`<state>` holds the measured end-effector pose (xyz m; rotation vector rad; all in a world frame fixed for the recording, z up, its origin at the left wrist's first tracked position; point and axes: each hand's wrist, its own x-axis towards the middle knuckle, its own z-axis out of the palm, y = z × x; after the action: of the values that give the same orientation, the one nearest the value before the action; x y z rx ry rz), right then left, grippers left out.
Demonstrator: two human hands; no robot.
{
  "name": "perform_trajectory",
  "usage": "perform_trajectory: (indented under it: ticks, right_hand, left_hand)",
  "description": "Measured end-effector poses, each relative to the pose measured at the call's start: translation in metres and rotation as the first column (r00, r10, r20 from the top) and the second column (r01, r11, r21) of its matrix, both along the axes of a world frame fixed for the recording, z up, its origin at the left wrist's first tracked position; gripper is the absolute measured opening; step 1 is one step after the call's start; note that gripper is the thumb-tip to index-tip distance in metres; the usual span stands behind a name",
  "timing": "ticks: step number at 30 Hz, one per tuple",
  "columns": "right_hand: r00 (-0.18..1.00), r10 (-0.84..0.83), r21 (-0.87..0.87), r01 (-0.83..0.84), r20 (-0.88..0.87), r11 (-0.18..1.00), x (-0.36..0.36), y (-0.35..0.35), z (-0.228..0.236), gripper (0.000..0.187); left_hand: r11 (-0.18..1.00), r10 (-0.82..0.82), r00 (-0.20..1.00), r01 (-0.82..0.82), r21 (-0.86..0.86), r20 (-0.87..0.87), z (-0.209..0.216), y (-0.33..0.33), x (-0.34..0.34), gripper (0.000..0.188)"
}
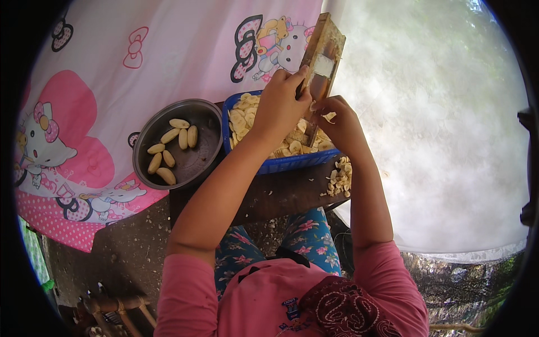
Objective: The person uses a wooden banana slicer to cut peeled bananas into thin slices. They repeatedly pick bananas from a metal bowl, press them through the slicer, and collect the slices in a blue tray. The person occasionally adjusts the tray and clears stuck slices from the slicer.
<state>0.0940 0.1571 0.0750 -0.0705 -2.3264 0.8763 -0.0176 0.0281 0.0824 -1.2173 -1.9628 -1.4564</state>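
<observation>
Wooden slicer [321, 67] leans over the blue basket [292, 164], its lower end reaching down to the pale slices [241, 118] inside. Your left hand [282, 105] has its fingers closed around the slicer's left edge. Your right hand [342, 124] bends its fingers in at the other edge, beside a pale scrap [330, 117]; whether they grip it, you cannot tell. Left of the basket, a round metal pan [205, 135] holds peeled bananas [192, 136].

"What hangs at the left?"

"A pink printed curtain [146, 84]; a white sheet [429, 123], brightly lit, hangs at the right."

"And below?"

"A dark surface [269, 192] above a speckled floor [130, 241]."
</observation>
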Motion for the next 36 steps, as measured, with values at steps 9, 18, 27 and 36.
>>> perform_trajectory:
  ticks: [9, 18, 27, 36]
  right_hand:
    - [0.989, 0.036, 0.027, -0.040, 0.142, 0.999, 0.005, 0.000, -0.010, 0.019]
    - [0.977, 0.052, 0.010, -0.055, 0.207, 0.998, 0.026, -0.010, -0.003, 0.016]
    - [0.983, -0.184, -0.199, 0.180, -0.001, 0.963, 0.054, 0.029, -0.045, 0.025]
    - [0.938, -0.296, 0.087, 0.285, 0.182, 0.955, -0.058, 0.111, -0.079, 0.044]
  left_hand:
    - [0.997, -0.010, 1.000, 0.009, 0.077, 0.015, -0.018, 0.005, -0.006, 0.044]
    - [0.998, -0.020, 0.974, 0.008, 0.055, 0.226, -0.033, 0.014, -0.013, 0.048]
    - [0.994, -0.086, 0.833, 0.105, -0.004, 0.547, -0.071, 0.023, -0.003, 0.046]
    - [0.961, -0.206, 0.720, 0.023, 0.274, 0.663, -0.041, -0.045, -0.049, 0.036]
